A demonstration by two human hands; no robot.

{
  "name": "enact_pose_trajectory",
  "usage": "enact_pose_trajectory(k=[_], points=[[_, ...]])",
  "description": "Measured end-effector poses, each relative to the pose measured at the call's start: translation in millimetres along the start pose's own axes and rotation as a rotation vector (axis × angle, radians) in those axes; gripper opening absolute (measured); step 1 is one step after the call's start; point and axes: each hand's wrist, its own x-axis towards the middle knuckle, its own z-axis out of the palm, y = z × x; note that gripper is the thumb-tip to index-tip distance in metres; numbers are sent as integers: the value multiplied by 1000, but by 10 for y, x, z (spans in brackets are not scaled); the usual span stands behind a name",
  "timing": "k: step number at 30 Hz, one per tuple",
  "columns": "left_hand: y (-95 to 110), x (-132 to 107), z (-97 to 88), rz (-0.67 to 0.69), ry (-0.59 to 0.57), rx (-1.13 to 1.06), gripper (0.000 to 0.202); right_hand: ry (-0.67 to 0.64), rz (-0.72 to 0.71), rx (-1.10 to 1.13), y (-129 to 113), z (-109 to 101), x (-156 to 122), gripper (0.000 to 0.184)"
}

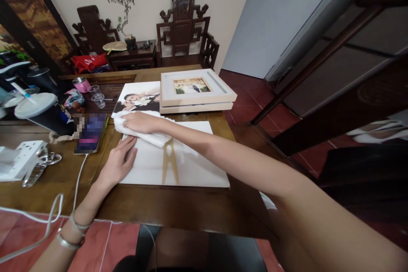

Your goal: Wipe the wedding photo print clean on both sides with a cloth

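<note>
My right hand point(138, 122) presses a fluffy white cloth point(153, 136) onto the upper left part of a white rectangular panel point(204, 165). Its fingertips are sunk into the cloth's folds. A tan A-shaped piece point(170, 163) shows on the panel, its upper end close to the cloth. Flat along the panel's left edge lies my left hand point(123, 159), fingers stretched out and holding nothing. Just behind the cloth is a photo print point(140, 97) of a couple, partly covered by it. Beside the print, two light wooden picture frames point(197, 89) are stacked.
A phone point(92, 134) with a white cable lies left of the panel. Further left are a clear hair claw point(40, 165), a white power strip point(22, 159) and a lidded dark cup point(41, 112). Small plastic cups point(98, 100) stand behind. The wooden table point(178, 208) ends near my body.
</note>
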Motion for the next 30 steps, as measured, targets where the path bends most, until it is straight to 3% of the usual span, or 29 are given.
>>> enact_pose_trajectory(k=[4, 9, 13, 17, 21, 23, 25, 27, 30], points=[[5, -3, -3, 4, -2, -12, 48, -4, 93, 73, 183, -107, -206, 28], [-14, -3, 18, 13, -2, -17, 47, 14, 250, 122, 523, -261, -887, 32], [-18, -6, 30, 10, 0, -18, 48, 51, 375, 93, 645, -295, -1359, 28], [-7, -9, 24, 10, 6, -24, 48, -33, 342, -82, 542, -76, -1629, 30], [5, -6, 20, 6, 3, -34, 46, -47, 3, -225, 210, 309, -1915, 25], [5, -2, 28, 8, 5, -34, 46, -24, -104, -194, 15, 382, -2076, 21], [0, 1, 41, 15, 15, -32, 45, -68, -105, -84, -124, 309, -2199, 20], [-6, 4, 53, 27, 27, -30, 45, -139, 0, 30, -146, 130, -2243, 23], [-6, 4, 57, 30, 32, -27, 45, -188, 179, 100, 54, -127, -2136, 22]])
